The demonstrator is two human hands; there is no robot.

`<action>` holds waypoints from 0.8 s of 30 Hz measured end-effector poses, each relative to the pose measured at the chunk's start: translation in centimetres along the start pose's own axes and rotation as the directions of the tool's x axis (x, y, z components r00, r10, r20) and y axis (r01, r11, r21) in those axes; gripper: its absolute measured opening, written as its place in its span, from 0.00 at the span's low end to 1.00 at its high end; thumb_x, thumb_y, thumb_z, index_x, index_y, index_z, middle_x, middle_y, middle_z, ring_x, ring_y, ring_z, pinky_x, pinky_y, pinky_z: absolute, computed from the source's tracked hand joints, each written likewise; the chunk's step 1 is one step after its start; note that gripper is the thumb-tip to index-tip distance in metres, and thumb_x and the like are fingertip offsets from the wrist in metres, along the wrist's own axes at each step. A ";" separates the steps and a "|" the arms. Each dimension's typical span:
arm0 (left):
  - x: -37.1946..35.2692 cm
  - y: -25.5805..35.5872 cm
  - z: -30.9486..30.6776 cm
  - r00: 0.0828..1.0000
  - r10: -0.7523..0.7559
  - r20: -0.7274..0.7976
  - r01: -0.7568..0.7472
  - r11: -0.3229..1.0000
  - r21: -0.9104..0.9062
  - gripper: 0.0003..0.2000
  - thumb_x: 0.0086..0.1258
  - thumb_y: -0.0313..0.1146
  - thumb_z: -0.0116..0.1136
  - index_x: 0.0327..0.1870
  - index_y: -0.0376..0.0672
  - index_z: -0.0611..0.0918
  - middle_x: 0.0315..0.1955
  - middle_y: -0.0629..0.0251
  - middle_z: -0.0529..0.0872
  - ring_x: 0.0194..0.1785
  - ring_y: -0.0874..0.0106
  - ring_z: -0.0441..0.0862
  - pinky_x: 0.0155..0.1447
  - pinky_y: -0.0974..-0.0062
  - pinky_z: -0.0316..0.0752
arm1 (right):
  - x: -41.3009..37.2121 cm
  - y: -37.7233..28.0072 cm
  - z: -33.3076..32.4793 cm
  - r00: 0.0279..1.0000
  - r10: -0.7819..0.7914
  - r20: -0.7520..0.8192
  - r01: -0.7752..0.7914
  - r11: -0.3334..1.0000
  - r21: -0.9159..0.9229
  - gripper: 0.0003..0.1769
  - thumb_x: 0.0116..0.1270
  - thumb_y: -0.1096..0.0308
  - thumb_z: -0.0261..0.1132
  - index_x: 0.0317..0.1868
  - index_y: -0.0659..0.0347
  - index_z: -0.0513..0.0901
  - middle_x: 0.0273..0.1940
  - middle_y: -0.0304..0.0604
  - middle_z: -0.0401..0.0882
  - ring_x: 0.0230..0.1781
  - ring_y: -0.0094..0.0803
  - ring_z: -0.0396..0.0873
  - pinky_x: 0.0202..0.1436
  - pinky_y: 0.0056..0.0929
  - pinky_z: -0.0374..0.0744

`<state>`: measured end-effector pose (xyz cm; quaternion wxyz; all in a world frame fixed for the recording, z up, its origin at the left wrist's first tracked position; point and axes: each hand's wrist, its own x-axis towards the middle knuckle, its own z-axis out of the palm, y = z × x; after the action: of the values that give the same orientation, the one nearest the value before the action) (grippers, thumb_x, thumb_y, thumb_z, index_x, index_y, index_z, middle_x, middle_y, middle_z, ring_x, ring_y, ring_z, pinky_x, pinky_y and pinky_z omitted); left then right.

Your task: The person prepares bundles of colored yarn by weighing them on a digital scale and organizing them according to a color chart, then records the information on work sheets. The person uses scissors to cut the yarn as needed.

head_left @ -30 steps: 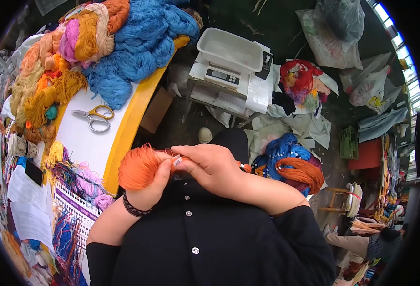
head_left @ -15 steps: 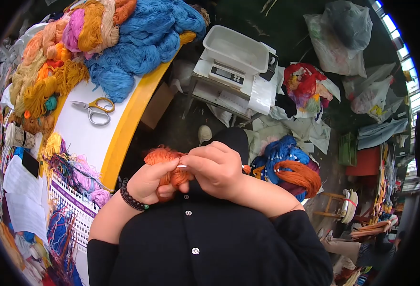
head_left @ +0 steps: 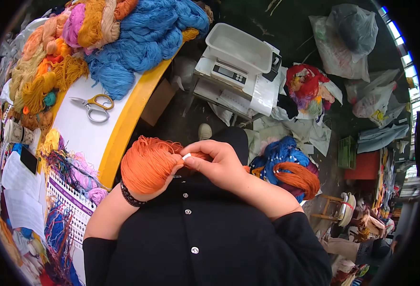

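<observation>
A skein of orange yarn (head_left: 147, 164) is bunched in front of my chest, its strands draped over my left hand (head_left: 160, 189). That hand is closed on the skein, and the yarn hides most of its fingers. My right hand (head_left: 225, 167) meets it at the narrow end of the skein. Its thumb and index finger pinch a small white tag (head_left: 186, 156) there. Some orange strands run on behind the right fingers; whether the other fingers grip them is hidden.
Left, a yellow-edged white table (head_left: 116, 143) carries scissors (head_left: 95, 107), blue yarn skeins (head_left: 138, 43), a colour sample card (head_left: 74, 202) and a phone (head_left: 29, 160). Ahead stands a scale with a white tray (head_left: 238, 47). Blue and rust skeins (head_left: 286, 164) lie to the right. A person (head_left: 348, 247) is at far right.
The orange skein has turned and spread over my left hand, now covering its back and fingers. My right hand has rotated, its thumb now showing against the white tag.
</observation>
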<state>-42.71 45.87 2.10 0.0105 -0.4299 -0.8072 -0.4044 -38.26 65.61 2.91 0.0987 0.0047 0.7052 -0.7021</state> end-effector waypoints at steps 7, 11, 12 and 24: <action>-0.3 -0.8 1.4 0.728 -0.416 0.545 0.538 -0.147 -0.830 0.10 0.70 0.35 0.57 0.37 0.35 0.82 0.23 0.72 0.78 0.21 0.83 0.72 0.25 0.83 0.66 | 1.0 0.1 -0.7 0.797 -0.603 0.046 0.512 0.632 -0.582 0.07 0.55 0.76 0.68 0.35 0.59 0.83 0.31 0.41 0.80 0.31 0.38 0.77 0.37 0.31 0.70; 0.3 -0.6 1.8 0.899 -0.438 0.028 0.365 0.710 -0.602 0.06 0.67 0.29 0.60 0.39 0.38 0.82 0.29 0.68 0.83 0.33 0.76 0.80 0.39 0.77 0.75 | 1.7 0.8 -1.1 0.848 -0.527 0.062 0.476 0.704 -0.527 0.04 0.59 0.75 0.67 0.36 0.60 0.82 0.31 0.38 0.80 0.32 0.29 0.77 0.38 0.27 0.72; 0.3 -0.7 2.3 0.924 -0.373 -0.083 0.296 0.836 -0.463 0.05 0.67 0.29 0.60 0.39 0.39 0.82 0.30 0.67 0.84 0.34 0.74 0.81 0.40 0.76 0.75 | 2.0 1.8 -1.1 0.933 -0.360 0.003 0.339 0.875 -0.345 0.04 0.62 0.73 0.66 0.37 0.62 0.81 0.31 0.37 0.80 0.34 0.25 0.76 0.39 0.24 0.72; 0.9 -3.8 4.6 0.622 -0.743 0.249 0.601 0.249 -0.759 0.04 0.67 0.28 0.59 0.36 0.37 0.81 0.22 0.75 0.77 0.22 0.86 0.68 0.26 0.87 0.61 | 10.8 7.9 -19.9 0.830 -0.131 -0.543 -0.118 0.909 -0.399 0.12 0.64 0.63 0.64 0.37 0.66 0.83 0.26 0.36 0.81 0.25 0.20 0.75 0.32 0.22 0.75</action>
<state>-44.38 48.33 -3.07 -0.2884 0.0349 -0.6397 -0.7116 -50.32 84.04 -6.56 -0.1152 0.1858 0.8360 -0.5033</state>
